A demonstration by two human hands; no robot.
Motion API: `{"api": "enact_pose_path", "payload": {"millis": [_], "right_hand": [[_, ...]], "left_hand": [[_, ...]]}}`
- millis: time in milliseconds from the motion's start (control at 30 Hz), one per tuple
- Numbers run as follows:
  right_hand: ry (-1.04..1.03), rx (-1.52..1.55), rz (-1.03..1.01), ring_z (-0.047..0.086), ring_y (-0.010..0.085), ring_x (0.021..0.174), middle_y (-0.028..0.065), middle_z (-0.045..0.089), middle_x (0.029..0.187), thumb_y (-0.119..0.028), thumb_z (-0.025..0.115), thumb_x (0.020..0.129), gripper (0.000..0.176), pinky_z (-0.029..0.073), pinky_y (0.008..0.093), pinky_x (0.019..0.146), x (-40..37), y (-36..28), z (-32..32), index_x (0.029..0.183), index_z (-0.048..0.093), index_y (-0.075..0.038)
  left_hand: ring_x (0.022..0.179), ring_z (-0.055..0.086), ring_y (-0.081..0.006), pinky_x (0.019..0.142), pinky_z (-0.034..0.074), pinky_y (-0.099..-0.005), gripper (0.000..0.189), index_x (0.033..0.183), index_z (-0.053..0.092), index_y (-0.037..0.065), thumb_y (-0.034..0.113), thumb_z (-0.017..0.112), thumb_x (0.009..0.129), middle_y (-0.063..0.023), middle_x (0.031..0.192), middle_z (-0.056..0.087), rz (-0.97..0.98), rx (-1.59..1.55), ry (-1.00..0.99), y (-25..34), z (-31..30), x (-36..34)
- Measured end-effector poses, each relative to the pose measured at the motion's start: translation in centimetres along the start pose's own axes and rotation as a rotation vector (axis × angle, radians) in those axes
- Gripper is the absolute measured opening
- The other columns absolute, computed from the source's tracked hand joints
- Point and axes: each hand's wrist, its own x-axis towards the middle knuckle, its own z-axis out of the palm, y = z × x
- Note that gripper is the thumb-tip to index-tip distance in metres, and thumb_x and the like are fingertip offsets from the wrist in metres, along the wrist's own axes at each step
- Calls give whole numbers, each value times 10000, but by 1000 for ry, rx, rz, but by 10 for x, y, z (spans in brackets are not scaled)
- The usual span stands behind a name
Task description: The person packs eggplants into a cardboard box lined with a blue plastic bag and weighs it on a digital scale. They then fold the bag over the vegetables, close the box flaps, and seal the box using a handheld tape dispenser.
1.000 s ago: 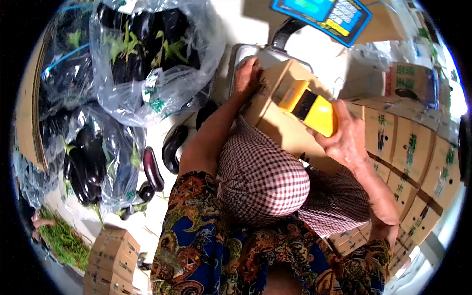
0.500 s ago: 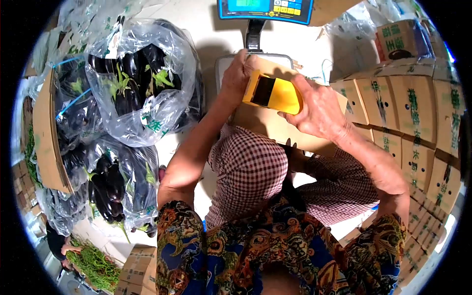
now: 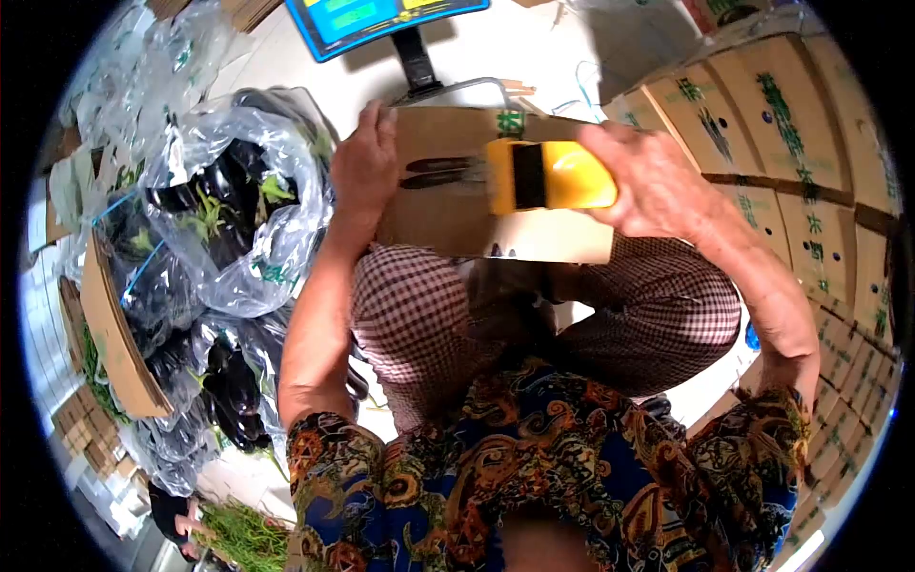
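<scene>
A cardboard box (image 3: 438, 214) sits across the front of my knees. My left hand (image 3: 366, 167) grips its left edge, thumb and fingers at the top corner. In my right hand (image 3: 658, 181) is a yellow tool with a black band (image 3: 562, 175), which lies against the box's face near its right part. The fingers of my right hand are wrapped round the tool's right end. Beyond the box stands a scale with a blue-framed display (image 3: 367, 19); its platform is mostly hidden by the box.
Clear plastic bags of eggplants (image 3: 229, 205) lie at the left, by a cardboard flap (image 3: 110, 324). Stacked cartons (image 3: 777, 124) line the right. At the lower left, a person's arm (image 3: 186, 524) is beside green produce (image 3: 246, 536).
The view has shifted and turned. The box now shows a broad printed face, and my left hand has moved left with its edge. The yellow tool now lies level across the box.
</scene>
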Motion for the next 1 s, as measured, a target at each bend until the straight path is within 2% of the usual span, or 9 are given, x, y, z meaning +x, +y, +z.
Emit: {"api": "enact_pose_path", "payload": {"millis": [167,200,333,467,633,733,800,900,1000], "right_hand": [[40,109,172,633,289,703,143,604,821,-312,703,760,413,544,400,626,-81,51,2,1013,497,-59],[53,106,199,633,301,729,151,601,844,-320,700,761,420,538,409,646,-95,57,7,1022,500,-58],[59,151,312,620,336,797,157,603,867,-361,693,768,457,513,421,729,-118,75,44,1041,503,-47],[98,225,327,623,352,822,179,608,887,-368,688,793,448,510,426,729,-122,81,64,1040,488,-54],[20,431,508,636,353,874,182,617,927,-194,655,853,323,520,413,727,-115,80,88,1031,425,-52],[168,554,370,622,300,809,189,625,914,-116,698,809,375,497,389,697,-106,86,116,1069,444,-26],[90,772,582,615,283,770,170,625,911,-64,714,781,402,506,361,681,-92,79,121,1067,435,-20],[192,642,282,631,293,794,178,619,889,-167,786,726,539,524,373,695,-69,93,160,1085,414,-13],[202,583,276,644,338,849,188,602,919,-207,812,684,609,538,403,738,-56,106,173,1085,391,-28]], "left_hand": [[846,614,-451,726,473,-509,366,1217,547,133,389,450,975,-242,869,650,-72,17,-56,-2,0,1],[810,615,-459,712,472,-524,361,1222,548,139,385,458,973,-241,842,652,77,75,43,-7,3,0],[823,616,-456,742,495,-501,327,1229,557,115,287,452,972,-254,856,649,100,102,38,-12,1,1],[881,616,-448,799,487,-488,378,1238,564,115,353,436,974,-258,952,650,57,84,36,-9,-1,0],[1033,596,-409,905,457,-424,444,1250,566,84,396,400,981,-244,1070,637,-73,46,-18,3,-7,0],[1126,576,-336,973,412,-368,509,1248,568,41,426,371,980,-217,1170,620,-123,15,-54,1,-13,7],[1095,594,-316,954,422,-359,521,1227,581,26,439,376,984,-212,1129,637,-96,2,-53,-19,-19,16],[1065,599,-293,939,426,-364,577,1203,587,-9,482,377,985,-218,1104,643,-175,-12,-94,-34,-32,27],[1052,590,-283,937,423,-364,629,1193,581,-43,510,366,983,-215,1103,640,-244,-26,-101,-29,-36,31]]}}
